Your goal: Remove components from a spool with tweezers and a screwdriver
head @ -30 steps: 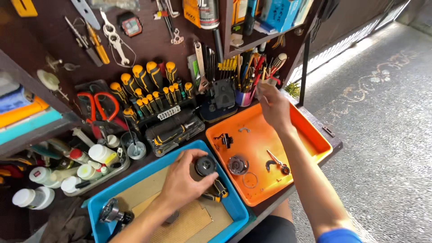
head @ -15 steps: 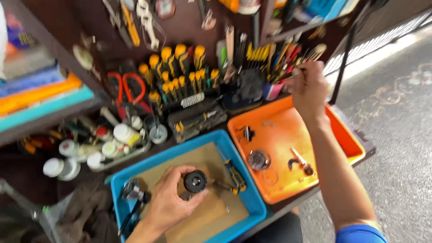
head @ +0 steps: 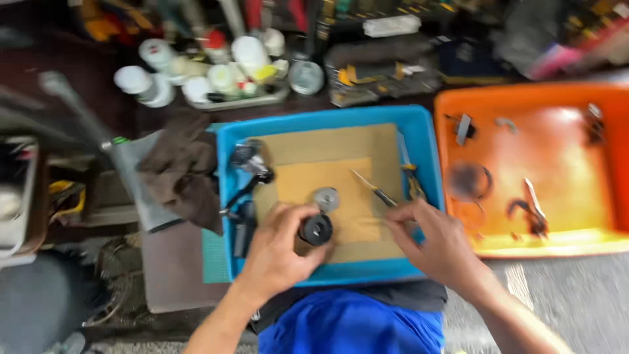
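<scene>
Seen from the head camera, looking straight down, blurred by motion. Low centre of the frame: left hand (head: 278, 246) with fingers curled around a small black round part (head: 316, 229), gripping it from its left side and holding it just above the tan mat (head: 327, 187) lining the blue tray (head: 419, 141). Right of that, right hand (head: 436, 242) with thumb and forefinger pinched on the near end of a thin screwdriver (head: 375, 192), its shaft slanting up and to the left across the mat, tip ending just right of a small grey disc (head: 326, 198). Disc lying flat on the mat, directly above the black part and apart from it. Along the tray's left inner side, a cluster of dark metal pieces (head: 247, 164), too blurred to tell apart. Near the tray's right wall, a yellow-handled tool (head: 413, 183) lying lengthwise. Right of the frame: orange tray (head: 557, 242) set just beside the blue one, holding a dark ring (head: 468, 180), a small dark tool (head: 532, 213) and a few small bits near its upper edge. Left of the blue tray, a brown rag (head: 180, 170) crumpled over a grey sheet. Upper left to upper centre: a group of white bottles and tubs (head: 196, 72) on a small tray, with tools beyond them, smeared. Bottom centre: blue clothing (head: 347, 324) below the tray's near edge.
</scene>
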